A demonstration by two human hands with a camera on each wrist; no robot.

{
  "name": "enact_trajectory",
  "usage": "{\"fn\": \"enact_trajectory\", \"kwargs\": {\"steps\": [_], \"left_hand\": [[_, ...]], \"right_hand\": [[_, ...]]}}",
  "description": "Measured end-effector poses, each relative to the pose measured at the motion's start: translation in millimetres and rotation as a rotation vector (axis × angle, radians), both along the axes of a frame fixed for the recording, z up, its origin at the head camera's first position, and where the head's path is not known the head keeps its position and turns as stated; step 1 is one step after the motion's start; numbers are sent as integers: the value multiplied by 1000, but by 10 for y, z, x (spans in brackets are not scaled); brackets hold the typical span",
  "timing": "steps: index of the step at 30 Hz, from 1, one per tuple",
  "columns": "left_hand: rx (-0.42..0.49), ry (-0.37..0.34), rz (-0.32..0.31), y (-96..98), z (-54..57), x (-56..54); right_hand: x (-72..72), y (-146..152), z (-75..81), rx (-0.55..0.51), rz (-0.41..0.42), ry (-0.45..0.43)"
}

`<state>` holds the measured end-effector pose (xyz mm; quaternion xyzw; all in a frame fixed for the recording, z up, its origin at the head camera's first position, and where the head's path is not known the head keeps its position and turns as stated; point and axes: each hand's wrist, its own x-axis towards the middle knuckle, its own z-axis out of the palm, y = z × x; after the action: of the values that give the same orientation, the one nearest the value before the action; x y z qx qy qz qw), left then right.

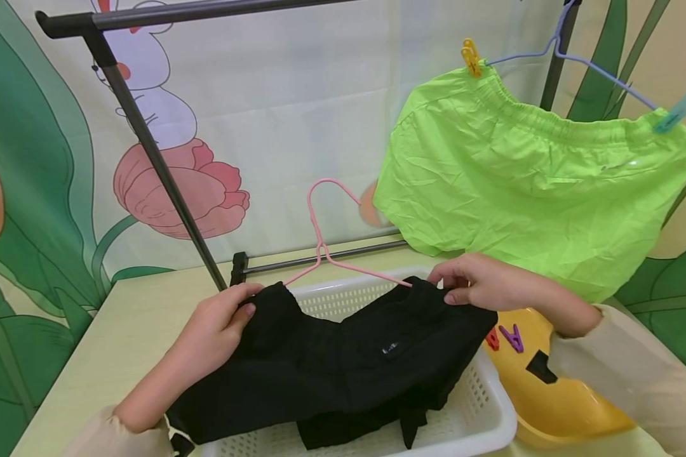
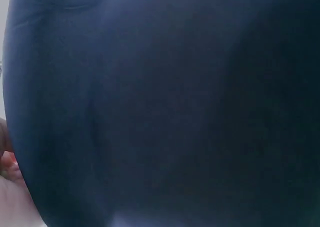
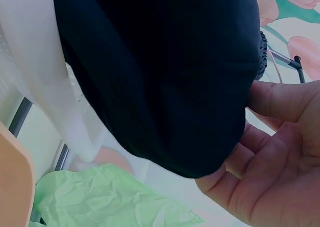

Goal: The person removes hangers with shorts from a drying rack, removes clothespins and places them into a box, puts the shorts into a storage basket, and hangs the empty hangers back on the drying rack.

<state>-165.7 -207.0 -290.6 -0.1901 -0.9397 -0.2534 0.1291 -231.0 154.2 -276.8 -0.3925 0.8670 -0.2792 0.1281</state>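
Note:
Black shorts [image 1: 331,355] hang between my two hands over a white basket [image 1: 494,406]. My left hand [image 1: 214,330] pinches the left end of the waistband, thumb on the near side. At the other end, my right hand [image 1: 483,282] grips the waistband between thumb and fingers. A pink hanger [image 1: 322,244] rises from the waist, its two arm ends reaching the cloth near each hand. Dark cloth fills most of the left wrist view, hiding nearly all of that hand. In the right wrist view, the fingers [image 3: 280,157] curl at the edge of the shorts.
Bright green shorts [image 1: 526,178] hang on a blue hanger [image 1: 600,66], held by a yellow clothespin [image 1: 470,58] and a teal clothespin [image 1: 681,109]. A dark rack [image 1: 154,152] stands behind. Right of the basket, a yellow tray [image 1: 571,406] holds a red clothespin [image 1: 492,338] and a purple clothespin [image 1: 512,338].

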Motion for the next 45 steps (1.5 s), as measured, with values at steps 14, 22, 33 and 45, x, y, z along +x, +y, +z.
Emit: {"fn": "enact_trajectory", "kwargs": {"steps": [14,22,33,45], "left_hand": [[12,-23,-42,209,114,-22],[92,-33,-34,280,110,-10],[136,5,10,344,106,57],[143,3,10,358,138,104]], "right_hand": [[65,-33,41,13,26,72],[74,-59,21,4,15,38],[47,-96,-38,-25,45,-169],[35,-175,-91,-124,88,-235]]}}
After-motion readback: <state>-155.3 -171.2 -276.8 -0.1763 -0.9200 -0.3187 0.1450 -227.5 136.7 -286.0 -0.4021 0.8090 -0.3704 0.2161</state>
